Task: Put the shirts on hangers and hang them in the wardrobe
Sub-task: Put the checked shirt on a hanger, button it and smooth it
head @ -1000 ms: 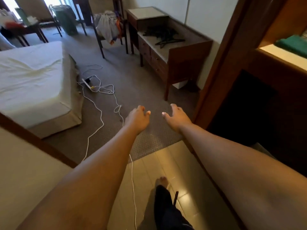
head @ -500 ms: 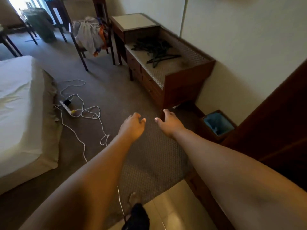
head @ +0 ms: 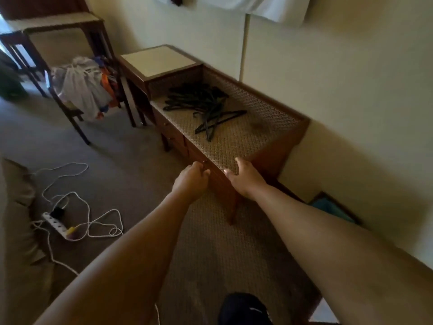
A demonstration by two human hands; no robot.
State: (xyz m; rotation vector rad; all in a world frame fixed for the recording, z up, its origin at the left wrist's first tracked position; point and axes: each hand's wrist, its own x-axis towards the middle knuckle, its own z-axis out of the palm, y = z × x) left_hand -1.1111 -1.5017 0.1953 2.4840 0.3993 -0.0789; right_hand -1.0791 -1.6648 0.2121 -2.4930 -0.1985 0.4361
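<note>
A pile of several black hangers [head: 206, 103] lies on the woven top of a low wooden bench [head: 246, 137] against the wall. A heap of shirts and other clothes [head: 82, 87], white, grey and orange, is draped over a dark wooden chair [head: 70, 113] to the bench's left. My left hand [head: 191, 178] and my right hand [head: 243, 175] are stretched out side by side in front of the bench's near corner, fingers loosely curled, holding nothing. The wardrobe is out of view.
A white power strip [head: 58, 225] with tangled white cables [head: 98, 221] lies on the carpet at left, beside the bed's edge [head: 16, 207]. A small bin with a blue liner [head: 332, 207] stands by the wall at right. A raised side table [head: 159, 61] adjoins the bench.
The view has swung from the wardrobe toward the bench and come closer to it. Both hands stay extended and empty, now reaching the bench's near corner.
</note>
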